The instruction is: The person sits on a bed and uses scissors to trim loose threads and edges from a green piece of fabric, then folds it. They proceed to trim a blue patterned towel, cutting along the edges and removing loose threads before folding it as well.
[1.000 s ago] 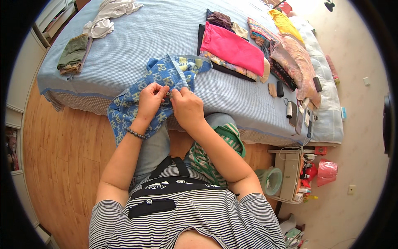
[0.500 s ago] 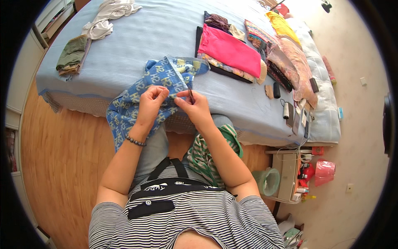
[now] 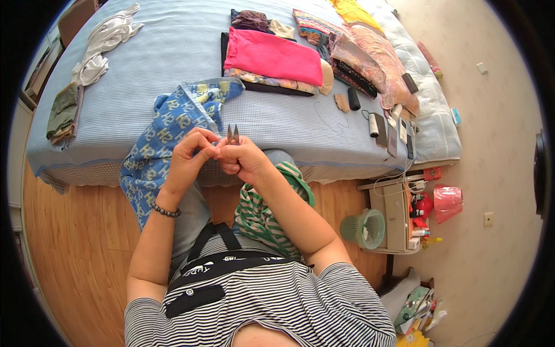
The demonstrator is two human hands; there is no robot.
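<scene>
My right hand (image 3: 243,161) is closed around a pair of small thread snips (image 3: 233,135), whose two pointed blades stick up, slightly apart. Thumb and fingers pinched, my left hand (image 3: 192,155) meets the right fingertips; whatever is between them is too small to make out. A blue cloth with yellow and white lettering (image 3: 151,136) hangs from the bed edge over my left leg, behind and beside the left hand. Across my other leg lies a green and white striped cloth (image 3: 260,217).
The bed (image 3: 173,58) holds a pink folded garment (image 3: 274,55) on a stack, green folded clothes (image 3: 62,113) and a white garment (image 3: 104,46). Phones and a white cylinder (image 3: 373,124) lie at its right. A green basket (image 3: 370,228) stands by the nightstand (image 3: 399,217).
Both hands have come off the blue cloth toward me and meet at the fingertips. The snips' blades now point up in my right hand. The view has shifted to the right.
</scene>
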